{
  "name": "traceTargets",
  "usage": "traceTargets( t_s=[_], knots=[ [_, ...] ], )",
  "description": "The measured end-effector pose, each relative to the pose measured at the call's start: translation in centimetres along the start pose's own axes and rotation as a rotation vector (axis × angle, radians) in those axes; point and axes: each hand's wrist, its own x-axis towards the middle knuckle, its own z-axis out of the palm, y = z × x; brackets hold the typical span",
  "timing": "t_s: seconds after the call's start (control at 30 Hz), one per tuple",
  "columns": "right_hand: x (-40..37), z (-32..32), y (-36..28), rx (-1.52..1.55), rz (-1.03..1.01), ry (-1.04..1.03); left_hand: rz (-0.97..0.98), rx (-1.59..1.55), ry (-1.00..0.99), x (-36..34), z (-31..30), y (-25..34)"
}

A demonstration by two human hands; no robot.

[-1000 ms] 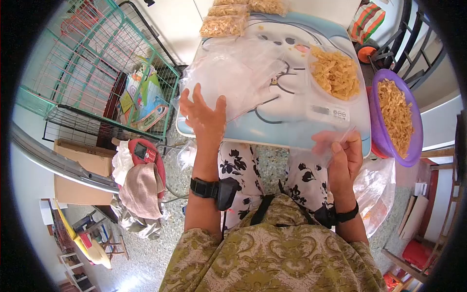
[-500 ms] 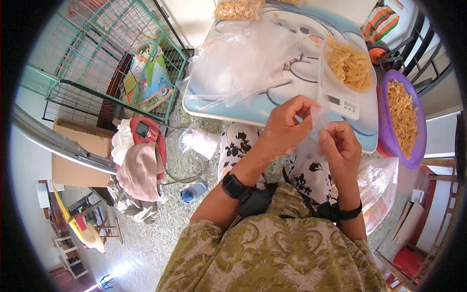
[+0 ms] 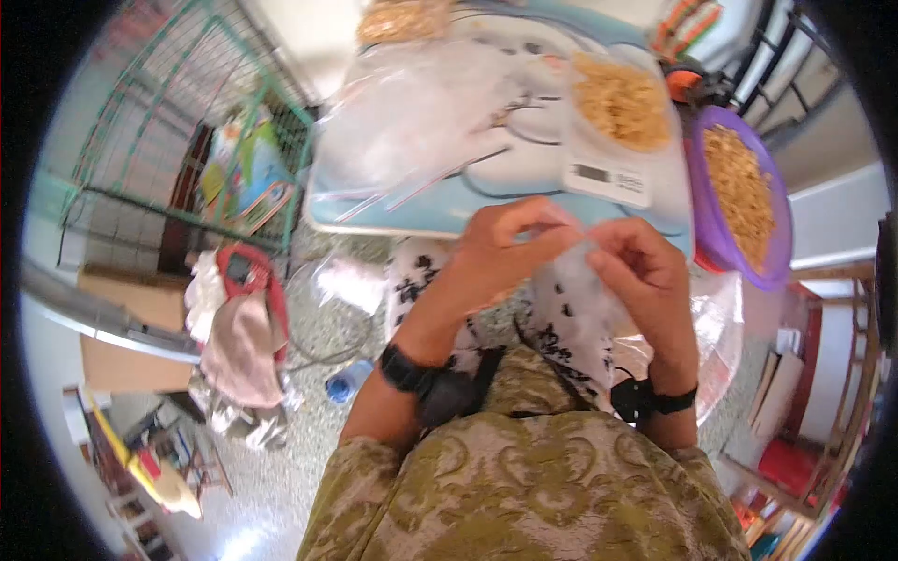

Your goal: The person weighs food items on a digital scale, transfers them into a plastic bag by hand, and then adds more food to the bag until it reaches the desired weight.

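Observation:
My left hand [image 3: 510, 245] and my right hand [image 3: 645, 269] are close together above my lap, just in front of the table edge. Between pinched fingertips they grip the upper edge of a clear plastic bag [image 3: 582, 285], which hangs down and looks empty, though blur hides its details. Beyond them on the table, a white digital scale [image 3: 606, 180] carries a bowl of yellowish dried flakes [image 3: 622, 101]. To its left lies a pile of clear plastic bags [image 3: 421, 117].
A purple basket of dried flakes [image 3: 739, 192] stands right of the cartoon-printed table [image 3: 412, 224]. Filled bags [image 3: 402, 21] lie at the back. On the left are a green wire cage [image 3: 150, 140], a red stool with cloth [image 3: 248, 346] and a blue bottle [image 3: 349, 381] on the floor.
The view has shifted, so the table and surroundings sit further left and are blurred. Both hands still pinch the bag, and their fingertips have come closer together.

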Motion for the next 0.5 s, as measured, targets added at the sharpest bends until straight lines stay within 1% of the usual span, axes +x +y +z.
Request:
traceTargets(
  t_s=[0.03,0.07,0.1,0.13,0.17,0.2,0.27,0.3,0.37,0.4,0.47,0.5],
  knots=[
    [0.0,-0.6,0.0,-0.027,-0.021,-0.019,-0.012,-0.056,0.075,0.0,0.3,0.2],
    [-0.3,-0.8,-0.6,-0.054,-0.019,0.023,-0.030,-0.113,0.151,0.0,0.6,0.4],
    [-0.4,-0.7,-1.1,0.078,0.006,0.029,-0.013,-0.130,0.118,0.2,0.8,0.6],
    [-0.4,-0.6,-1.5,0.216,0.026,0.026,-0.010,-0.253,0.196,0.3,0.9,0.8],
    [-0.2,-0.5,-0.6,0.306,-0.016,0.027,-0.013,-0.372,0.281,0.4,0.9,1.0],
    [-0.2,-0.4,-0.5,0.300,-0.024,0.035,-0.004,-0.373,0.272,0.5,1.0,0.9],
    [-0.3,0.0,-0.2,0.468,-0.017,0.064,0.055,-0.404,0.335,0.7,0.9,0.5],
    [-0.3,0.0,0.2,0.468,-0.024,0.061,0.061,-0.401,0.336,0.8,1.0,0.4],
    [-0.5,-0.2,1.4,0.425,0.060,0.060,0.047,-0.464,0.336,1.0,1.5,0.2],
    [-0.5,-0.2,1.8,0.425,0.060,0.063,0.047,-0.464,0.334,0.9,1.6,0.4],
    [-0.2,0.1,2.1,0.344,0.070,0.147,0.005,-0.440,0.282,0.6,1.9,1.0],
    [-0.1,0.1,1.9,0.344,0.070,0.151,0.005,-0.440,0.277,0.6,1.9,1.1]
  ],
)
